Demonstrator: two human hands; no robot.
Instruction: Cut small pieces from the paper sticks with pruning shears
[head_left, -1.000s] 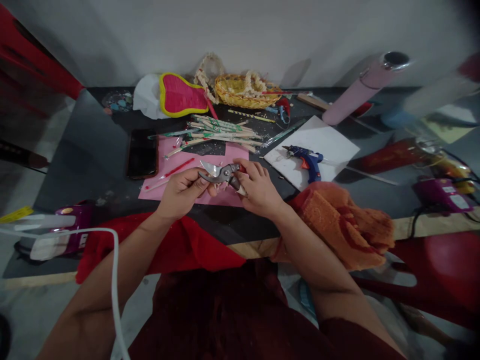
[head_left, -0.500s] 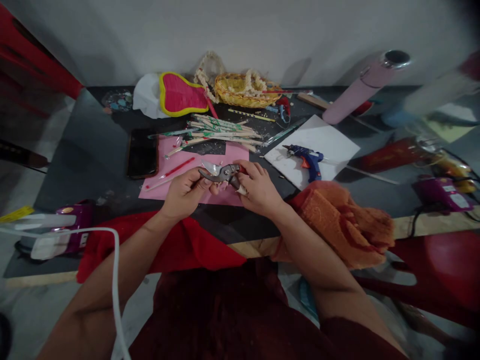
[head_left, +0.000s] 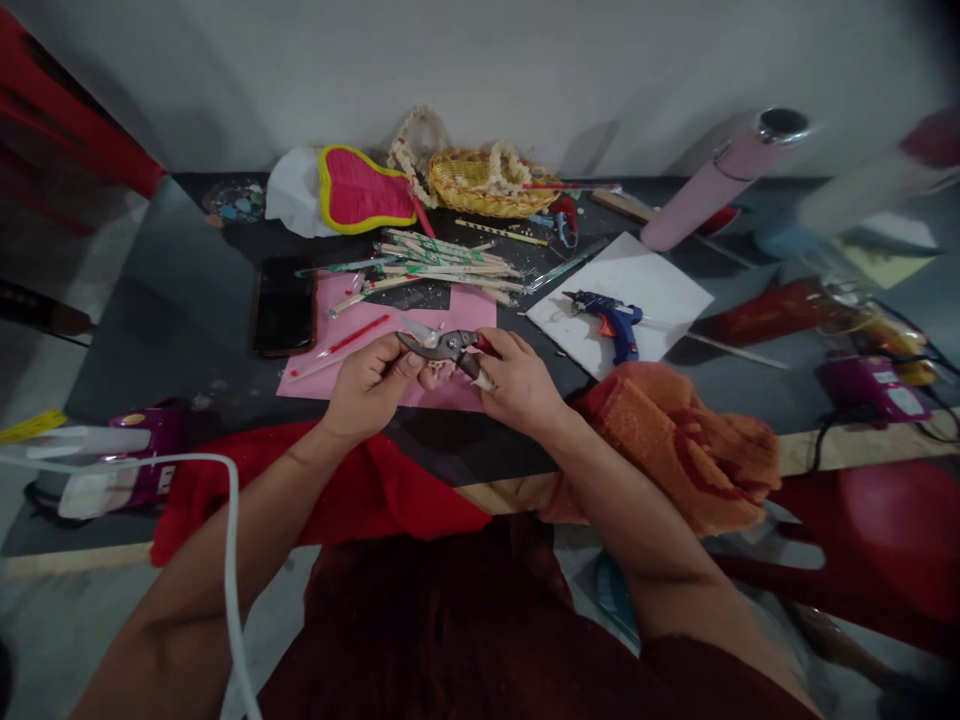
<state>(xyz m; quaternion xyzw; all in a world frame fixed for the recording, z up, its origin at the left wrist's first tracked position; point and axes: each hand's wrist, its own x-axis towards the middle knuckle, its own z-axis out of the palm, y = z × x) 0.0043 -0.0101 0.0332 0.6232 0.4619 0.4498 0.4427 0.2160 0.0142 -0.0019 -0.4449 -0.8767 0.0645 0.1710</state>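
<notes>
Pruning shears (head_left: pixel 450 346) with a curved metal blade and a red handle are gripped in my right hand (head_left: pixel 521 385), over a pink sheet (head_left: pixel 474 308). My left hand (head_left: pixel 373 388) is closed in a pinch beside the blade tips. Whatever lies between its fingers is too small and covered to make out. Small pale bits show on the pink sheet beneath the shears. Beyond my hands lies a loose pile of thin sticks (head_left: pixel 442 265) with green-printed wrapping. A red stick in a clear sleeve (head_left: pixel 360 335) rests beyond my left hand.
A phone (head_left: pixel 285 305) lies left. On the right, a blue glue gun (head_left: pixel 619 325) rests on a white board (head_left: pixel 600 265), near an orange towel (head_left: pixel 675 440). A wicker basket (head_left: pixel 465 195), a pink-and-yellow panel (head_left: pixel 364 195) and a pink flask (head_left: pixel 705 195) stand farther back.
The shears have turned slightly and the right hand's fingers have shifted a little on the handles. My left hand holds its place by the blades.
</notes>
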